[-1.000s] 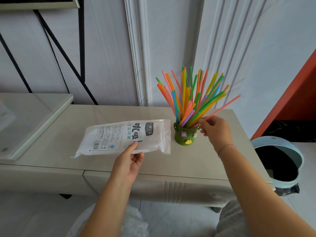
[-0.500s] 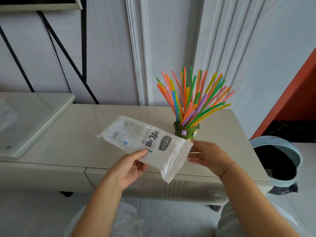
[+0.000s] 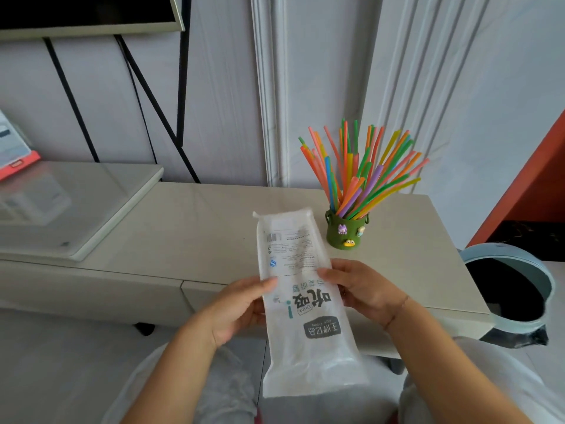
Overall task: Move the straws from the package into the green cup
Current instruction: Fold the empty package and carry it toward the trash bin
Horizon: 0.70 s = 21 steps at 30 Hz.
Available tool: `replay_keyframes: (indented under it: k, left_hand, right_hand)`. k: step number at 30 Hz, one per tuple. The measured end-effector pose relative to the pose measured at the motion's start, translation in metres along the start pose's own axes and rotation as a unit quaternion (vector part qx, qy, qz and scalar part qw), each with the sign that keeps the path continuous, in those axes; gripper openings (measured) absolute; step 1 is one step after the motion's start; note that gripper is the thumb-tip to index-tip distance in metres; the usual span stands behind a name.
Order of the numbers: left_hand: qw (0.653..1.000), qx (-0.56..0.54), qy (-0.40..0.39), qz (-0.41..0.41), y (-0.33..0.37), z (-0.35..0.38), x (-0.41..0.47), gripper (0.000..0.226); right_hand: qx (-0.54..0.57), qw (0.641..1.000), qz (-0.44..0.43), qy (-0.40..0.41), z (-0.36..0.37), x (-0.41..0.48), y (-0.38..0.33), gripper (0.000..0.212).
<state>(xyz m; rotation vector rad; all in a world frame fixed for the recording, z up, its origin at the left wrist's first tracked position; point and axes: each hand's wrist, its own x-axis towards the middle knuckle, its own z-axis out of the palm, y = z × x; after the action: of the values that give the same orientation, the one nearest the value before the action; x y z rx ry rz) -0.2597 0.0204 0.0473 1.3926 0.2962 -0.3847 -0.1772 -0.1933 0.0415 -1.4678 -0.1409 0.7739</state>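
A small green cup (image 3: 345,232) with little stickers stands on the beige table (image 3: 189,228), to the right of centre. Several colourful straws (image 3: 363,172) fan out of it. The flat white plastic package (image 3: 301,304) with dark print hangs lengthwise over the table's front edge, and I see no straws inside it. My left hand (image 3: 237,307) pinches its left edge and my right hand (image 3: 363,289) grips its right edge, both near its middle.
A light blue waste bin (image 3: 516,289) with a black liner stands on the floor to the right of the table. A raised glass-topped slab (image 3: 70,206) takes up the table's left end. Black stand legs (image 3: 146,102) lean against the white wall behind.
My right hand left the straws in the cup and took hold of the package. Both hands turned the package from lying crosswise to lengthwise and drew it toward me.
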Motion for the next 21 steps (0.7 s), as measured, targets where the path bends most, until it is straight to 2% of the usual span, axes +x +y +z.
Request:
replay_keyframes:
  k: [2, 4, 8, 12, 14, 16, 19, 21]
  left_hand:
    - [0.997, -0.009, 0.062, 0.036, -0.001, 0.000, -0.002, 0.021]
    - [0.995, 0.002, 0.087, 0.057, -0.001, 0.003, -0.006, 0.017]
    - [0.995, 0.021, 0.080, 0.062, -0.003, 0.006, -0.013, 0.020]
    - [0.995, -0.047, 0.067, 0.053, -0.003, 0.010, -0.017, 0.021]
    - [0.995, -0.039, 0.073, 0.055, -0.001, 0.011, -0.021, 0.024]
    - [0.995, -0.044, 0.062, 0.059, -0.001, 0.010, -0.023, 0.024]
    - [0.992, -0.033, 0.073, 0.094, -0.003, 0.009, -0.020, 0.015]
    - [0.993, -0.070, 0.049, 0.079, -0.003, 0.011, -0.018, 0.026]
  right_hand:
    - [-0.009, 1.000, -0.010, 0.017, -0.001, -0.005, 0.003, 0.028]
    - [-0.020, 0.999, -0.022, 0.027, -0.002, -0.012, 0.005, 0.026]
    - [-0.015, 0.997, -0.070, 0.037, -0.001, -0.024, 0.004, 0.027]
    - [0.019, 0.993, -0.113, 0.026, -0.004, -0.030, 0.007, 0.023]
    - [0.034, 0.992, -0.119, 0.020, -0.005, -0.032, 0.008, 0.018]
    - [0.048, 0.992, -0.120, 0.012, -0.006, -0.035, 0.007, 0.030]
    - [0.052, 0.990, -0.129, 0.011, -0.008, -0.036, 0.006, 0.036]
    - [0.045, 0.991, -0.128, 0.016, -0.007, -0.037, 0.004, 0.037]
